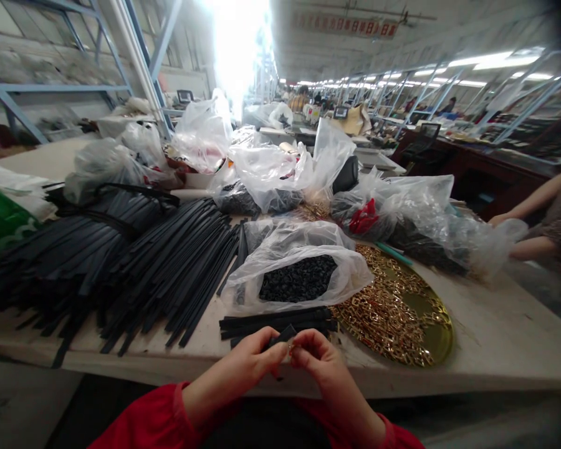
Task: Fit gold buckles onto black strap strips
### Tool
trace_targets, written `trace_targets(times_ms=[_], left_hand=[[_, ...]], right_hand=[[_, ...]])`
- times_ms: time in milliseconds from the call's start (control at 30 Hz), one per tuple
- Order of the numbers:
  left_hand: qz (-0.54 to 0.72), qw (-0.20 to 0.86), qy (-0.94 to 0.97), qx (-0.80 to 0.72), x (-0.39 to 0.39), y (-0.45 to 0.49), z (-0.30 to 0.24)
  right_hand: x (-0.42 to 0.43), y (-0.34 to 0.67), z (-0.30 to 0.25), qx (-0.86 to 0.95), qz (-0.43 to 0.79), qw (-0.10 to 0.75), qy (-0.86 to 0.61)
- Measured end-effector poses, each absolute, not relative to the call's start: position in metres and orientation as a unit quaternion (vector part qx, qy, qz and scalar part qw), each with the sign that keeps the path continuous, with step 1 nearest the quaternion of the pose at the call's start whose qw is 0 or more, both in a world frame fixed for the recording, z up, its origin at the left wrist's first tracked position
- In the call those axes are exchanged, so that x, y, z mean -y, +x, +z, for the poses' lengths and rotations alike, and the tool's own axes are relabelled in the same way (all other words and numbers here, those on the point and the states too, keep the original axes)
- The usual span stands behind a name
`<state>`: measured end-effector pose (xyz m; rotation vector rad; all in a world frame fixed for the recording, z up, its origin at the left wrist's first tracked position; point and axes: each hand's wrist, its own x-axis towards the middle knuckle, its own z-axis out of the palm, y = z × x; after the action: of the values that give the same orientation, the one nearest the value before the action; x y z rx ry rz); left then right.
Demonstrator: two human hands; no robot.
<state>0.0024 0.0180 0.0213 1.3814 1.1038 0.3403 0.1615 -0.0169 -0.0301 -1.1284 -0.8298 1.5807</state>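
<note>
At the table's front edge my left hand (257, 360) is closed on a black strap (286, 333), whose end sticks out past the thumb. My right hand (321, 362) meets it, thumb and forefinger pinching a small gold buckle (290, 351) at the strap; the fingers hide most of it. Just beyond my hands lies a short stack of black straps (257, 324). Behind this stack, an open clear plastic bag (350, 268) holds small black pieces (299, 277). To the right, many gold buckles (383, 318) are spread over a round gold tray (444, 337).
Long black strips (168, 268) fan out in bundles on the left of the pale table (495, 349). Filled plastic bags (271, 168) line the back. A turquoise stick (393, 253) rests by the tray. Another person's arms (533, 196) reach toward a bag at right.
</note>
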Motion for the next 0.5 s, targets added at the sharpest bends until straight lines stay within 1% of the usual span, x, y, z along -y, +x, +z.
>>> trace_targets(times_ms=[100,200,300,500], left_hand=[[0.159,0.551,0.658,-0.487,-0.012,-0.002,0.019],[0.158,0.495,0.708,-0.478,-0.003,-0.004,0.013],[0.174,0.465,0.737,-0.459,0.005,-0.003,0.012],[0.173,0.445,0.760,-0.441,0.010,-0.006,0.012]], right_hand=[[0.019,0.158,-0.027,0.191,0.698,0.529,-0.443],[0.024,0.150,-0.026,0.105,0.738,0.526,-0.409],[0.028,0.144,-0.028,0.091,0.745,0.528,-0.398],[0.034,0.140,-0.032,0.117,0.733,0.518,-0.425]])
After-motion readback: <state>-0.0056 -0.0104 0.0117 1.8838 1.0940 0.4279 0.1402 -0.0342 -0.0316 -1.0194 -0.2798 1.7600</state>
